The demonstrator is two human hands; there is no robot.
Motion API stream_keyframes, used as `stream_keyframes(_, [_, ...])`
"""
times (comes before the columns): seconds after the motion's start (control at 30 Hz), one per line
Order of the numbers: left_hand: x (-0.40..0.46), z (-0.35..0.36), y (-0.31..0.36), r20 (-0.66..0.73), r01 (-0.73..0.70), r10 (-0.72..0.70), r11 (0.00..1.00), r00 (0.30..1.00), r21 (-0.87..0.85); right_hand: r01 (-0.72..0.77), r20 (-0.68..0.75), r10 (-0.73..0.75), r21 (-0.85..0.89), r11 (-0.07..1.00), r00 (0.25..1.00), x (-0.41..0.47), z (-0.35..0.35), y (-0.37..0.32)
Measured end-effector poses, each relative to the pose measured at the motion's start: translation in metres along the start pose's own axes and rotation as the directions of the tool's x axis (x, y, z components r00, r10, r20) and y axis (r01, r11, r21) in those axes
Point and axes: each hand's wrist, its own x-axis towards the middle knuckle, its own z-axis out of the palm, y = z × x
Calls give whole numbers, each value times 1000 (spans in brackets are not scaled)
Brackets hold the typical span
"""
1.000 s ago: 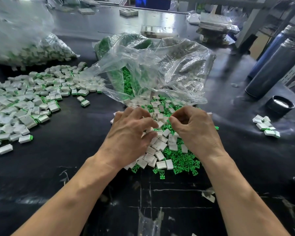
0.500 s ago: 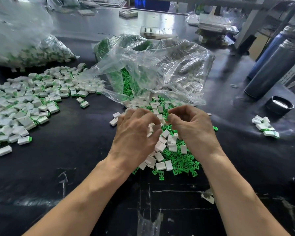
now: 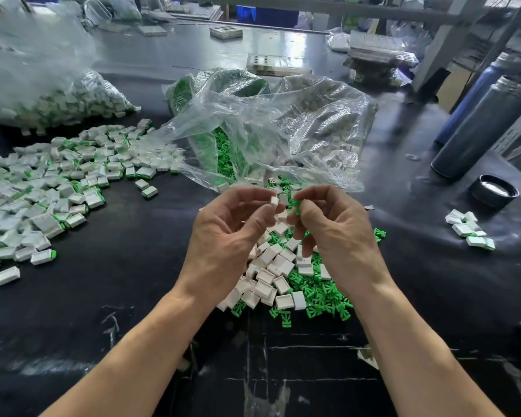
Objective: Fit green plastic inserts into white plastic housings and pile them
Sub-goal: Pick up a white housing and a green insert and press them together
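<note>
My left hand (image 3: 229, 233) pinches a small white housing (image 3: 274, 201) between thumb and fingertips, raised above the table. My right hand (image 3: 334, 233) pinches a green insert (image 3: 297, 207) just to the right of it; the two parts are close but apart. Under both hands lies a mixed heap of white housings (image 3: 271, 272) and green inserts (image 3: 322, 293). A wide spread of assembled white-and-green pieces (image 3: 57, 188) covers the table at the left.
A crumpled clear plastic bag (image 3: 277, 130) holding green inserts lies behind the hands. A filled bag of pieces (image 3: 60, 100) sits far left. Dark cylinders (image 3: 481, 124), a black lid (image 3: 494, 191) and a few assembled pieces (image 3: 469, 227) are at the right.
Both hands have lifted off the heap and turned palms inward. A white housing now shows in the left fingertips and a green insert in the right.
</note>
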Motion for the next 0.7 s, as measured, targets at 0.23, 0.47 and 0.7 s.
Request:
stream_keyframes(0.23, [4,-5,0,-2,23,-23,994,1000,-105,43,32,-45,56,998,998,-1,2,2])
stream_keyframes(0.47, [9,-9,-2,-34,112,-127,951,991,-289,59,-11,-58,52,997,998,-4,7,-1])
stream_keyframes(0.7, [8,-7,-3,-1,207,-224,902,975,-379,115,-23,-114,44,992,993,-9,15,-5])
